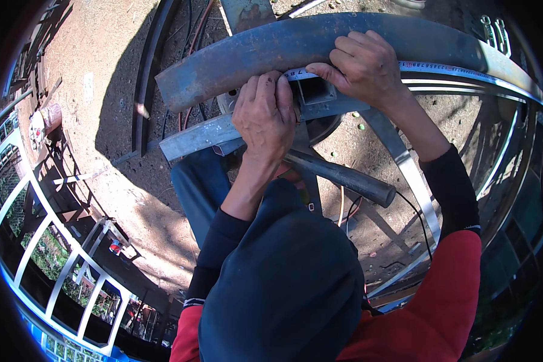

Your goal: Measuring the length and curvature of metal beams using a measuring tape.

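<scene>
A pale measuring tape (443,67) is stretched along a long steel beam (253,57), which is wide, flat and blue-grey with rust marks. My left hand (263,111) is closed over the tape's left stretch, and its fingertips are curled out of sight. Farther right, my right hand (365,66) presses its curled fingers on the beam, with the thumb pointing left along the tape's edge. Between the hands, the dark hollow end of a square metal tube (317,92) faces up. A narrower grey metal bar (202,137) runs beneath both hands, nearer to me.
A dark round pipe (347,178) slants below the bar. To the left lies a long dark steel channel (143,90) on the dirt ground, beside cables (193,36). A pinkish bucket (45,119) stands farther left. A white metal frame (48,247) fills the lower left.
</scene>
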